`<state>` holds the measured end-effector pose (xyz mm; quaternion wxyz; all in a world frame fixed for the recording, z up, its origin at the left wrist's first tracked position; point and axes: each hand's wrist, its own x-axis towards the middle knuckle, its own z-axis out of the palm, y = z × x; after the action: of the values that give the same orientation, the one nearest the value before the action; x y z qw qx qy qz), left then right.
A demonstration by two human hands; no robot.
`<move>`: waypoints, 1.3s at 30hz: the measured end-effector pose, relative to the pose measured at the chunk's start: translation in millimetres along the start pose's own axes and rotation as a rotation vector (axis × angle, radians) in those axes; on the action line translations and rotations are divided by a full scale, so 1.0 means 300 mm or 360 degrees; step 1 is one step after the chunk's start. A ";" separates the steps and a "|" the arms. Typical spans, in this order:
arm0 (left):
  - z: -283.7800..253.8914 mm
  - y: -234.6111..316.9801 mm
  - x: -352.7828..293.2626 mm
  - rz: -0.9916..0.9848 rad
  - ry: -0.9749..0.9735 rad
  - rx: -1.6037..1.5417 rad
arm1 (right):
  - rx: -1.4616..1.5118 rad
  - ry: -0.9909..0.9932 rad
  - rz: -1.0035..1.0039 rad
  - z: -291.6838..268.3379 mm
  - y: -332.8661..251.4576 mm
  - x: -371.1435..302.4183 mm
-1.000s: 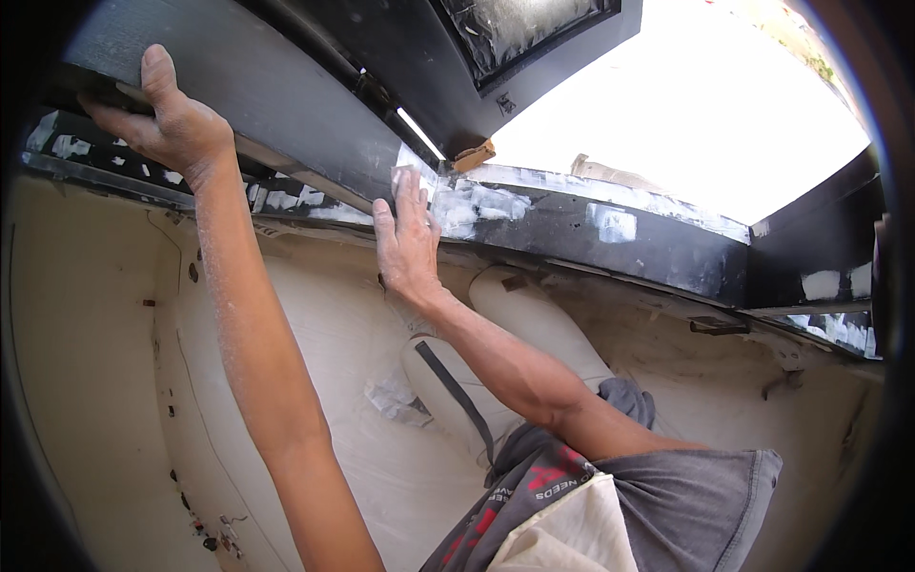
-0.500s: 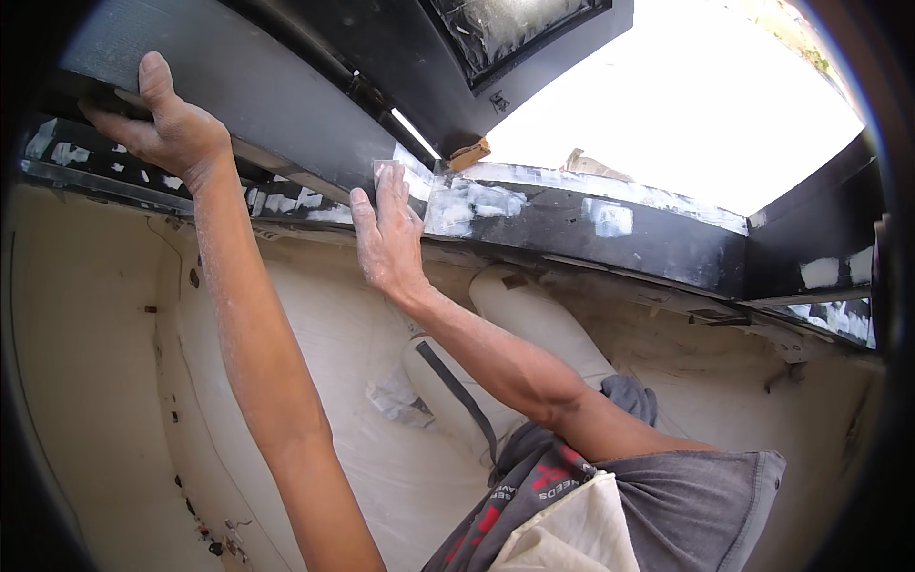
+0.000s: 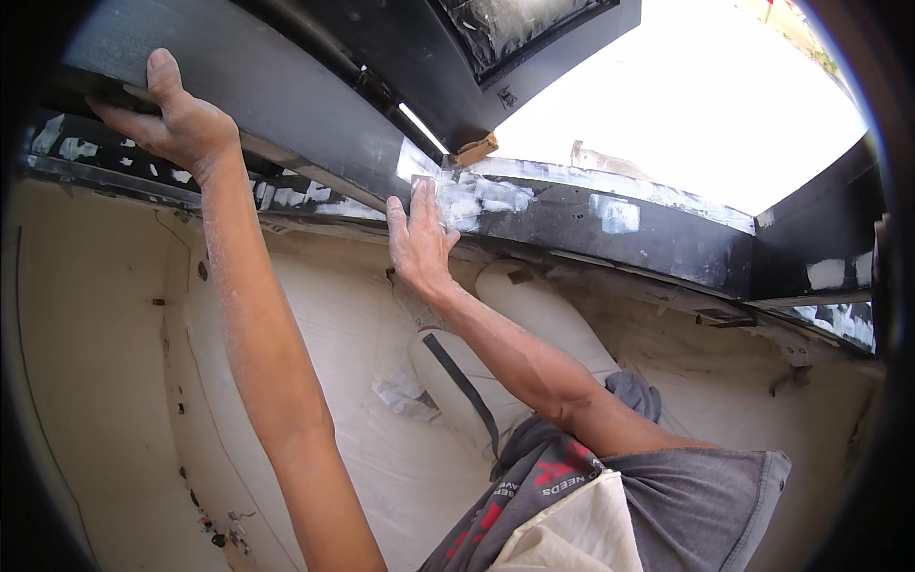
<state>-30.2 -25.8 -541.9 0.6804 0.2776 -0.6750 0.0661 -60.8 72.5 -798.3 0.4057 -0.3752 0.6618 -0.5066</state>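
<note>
My left hand (image 3: 186,119) hooks the lower edge of a long dark grey panel (image 3: 276,105). Its thumb lies on the panel's face and its fingers pass underneath, partly hidden. My right hand (image 3: 422,238) is stretched out, fingertips pressing a small greyish piece of sandpaper (image 3: 423,180) flat near the corner where the panel meets a dark sill (image 3: 658,240). White filler patches (image 3: 486,195) cover the surface around that corner. Pale dust coats both hands.
An orange-brown block (image 3: 477,149) sits at the corner above the sill. A dark framed door (image 3: 515,71) stands beyond, beside a bright opening. Below lies a pale covered floor (image 3: 315,334) with a crumpled plastic scrap (image 3: 405,396) and small debris along a seam.
My right hand has moved to the right and slightly down with the sandpaper, closer to the corner. My left hand keeps its place on the panel's edge. The view has shifted slightly.
</note>
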 end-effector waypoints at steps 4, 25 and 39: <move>-0.007 0.005 -0.004 -0.0015 -0.0045 0.0041 | -0.0262 0.0007 -0.0157 -0.036 0.035 0.004; -0.122 0.015 -1.084 -0.1759 -0.0159 -0.0053 | 0.0208 0.0039 -0.0397 -0.192 0.133 0.089; -0.098 0.130 -1.079 -0.3080 0.0050 -0.1450 | 0.0650 0.0130 -0.0344 -0.258 0.164 -0.040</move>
<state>-48.5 112.8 -837.9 0.4918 0.4140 -0.1200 -0.7566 -131.5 121.8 -832.1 0.3895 -0.3332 0.5174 -0.6852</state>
